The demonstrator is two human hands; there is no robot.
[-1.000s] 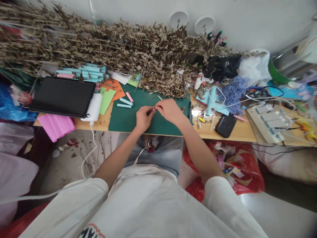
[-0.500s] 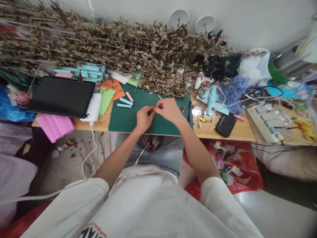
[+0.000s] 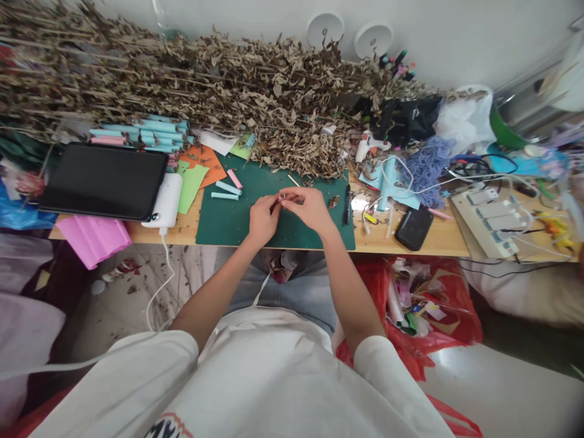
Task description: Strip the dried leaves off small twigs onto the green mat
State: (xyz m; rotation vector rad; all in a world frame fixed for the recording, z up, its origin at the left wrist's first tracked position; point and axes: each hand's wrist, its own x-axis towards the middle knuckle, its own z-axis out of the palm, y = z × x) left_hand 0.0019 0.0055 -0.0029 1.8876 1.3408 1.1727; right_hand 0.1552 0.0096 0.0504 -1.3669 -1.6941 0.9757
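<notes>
Over the green cutting mat (image 3: 314,234), a small pinkish roll (image 3: 281,196) is pinched between both hands, its round end facing up. Most of it is hidden by the fingers. My left hand (image 3: 263,220) grips it from the left with thumb and fingers closed. From the other side my right hand (image 3: 311,210) pinches it between thumb and fingertips. To the left on the mat lie a short pink paper roll (image 3: 235,178) and two light blue paper rolls (image 3: 225,196). A thin stick (image 3: 293,180) and a dry leaf bit (image 3: 334,201) lie beyond my right hand.
Dried leafy stalks (image 3: 274,91) heap along the back. On the left are a black tablet (image 3: 104,180), a white power bank (image 3: 166,201) and stacked blue rolls (image 3: 159,131). Rightward are a black pen (image 3: 348,205), a glue gun (image 3: 368,146), a black case (image 3: 414,229) and a power strip (image 3: 488,222).
My right hand has turned and its fingers have straightened around the roll, whose round end now shows. Both hands stay together over the mat. The whole view has shifted slightly.
</notes>
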